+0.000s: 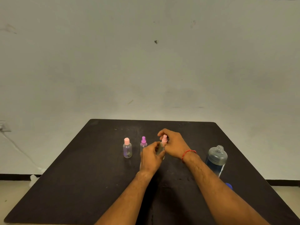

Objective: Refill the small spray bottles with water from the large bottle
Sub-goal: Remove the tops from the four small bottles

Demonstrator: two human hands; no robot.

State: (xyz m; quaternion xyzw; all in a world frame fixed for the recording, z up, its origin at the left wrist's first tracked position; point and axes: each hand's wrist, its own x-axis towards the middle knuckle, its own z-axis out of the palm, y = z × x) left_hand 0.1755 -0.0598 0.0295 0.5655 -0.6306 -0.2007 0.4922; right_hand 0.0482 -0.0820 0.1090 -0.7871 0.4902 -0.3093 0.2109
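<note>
The little spray bottle stands straight up between both hands. The left hand wraps its fingers around the bottle's body. The right hand pinches the pink top just above. The big bottle waits open, off past the right wrist.

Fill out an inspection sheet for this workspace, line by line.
Surface: dark table, scuffed.
Job's things: large bottle uncapped, upright, at right; blue cap near it; pink-capped bottle and purple spray bottle upright; pink spray bottle held.
Clutter: nothing seen.
Grip: left hand holds the pink spray bottle's body; right hand on its top.
Cables: white cord from wall outlet.
Surroundings: marked grey wall.
</note>
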